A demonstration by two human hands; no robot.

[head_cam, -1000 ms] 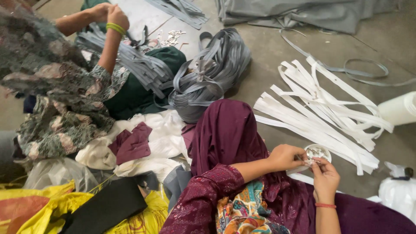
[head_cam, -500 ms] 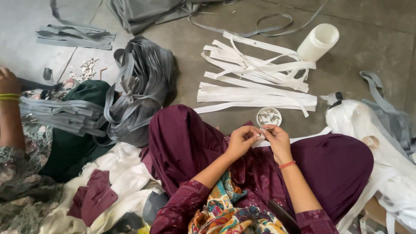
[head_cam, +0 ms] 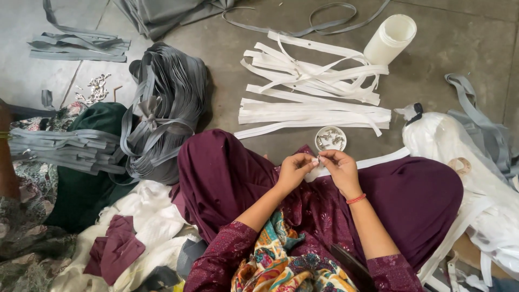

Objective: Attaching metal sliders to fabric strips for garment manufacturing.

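The left hand [head_cam: 292, 172] and right hand [head_cam: 339, 168] meet over the lap, fingertips pressed together on a small metal slider [head_cam: 318, 160] and the end of a white tape [head_cam: 378, 160] that runs off to the right. The slider looks tiny, hard and light, likely slippery, best pinched by its sides; the tape looks soft and limp. Just beyond sits a small dish [head_cam: 330, 138] of more sliders, then loose white strips [head_cam: 313, 105] on the floor.

Both hands meet just below a small round dish [head_cam: 330, 138] of metal pieces: the left hand [head_cam: 293, 170] and right hand [head_cam: 339, 168] pinch a tiny metal piece [head_cam: 318, 159]. White strips [head_cam: 313, 103] lie beyond the dish.
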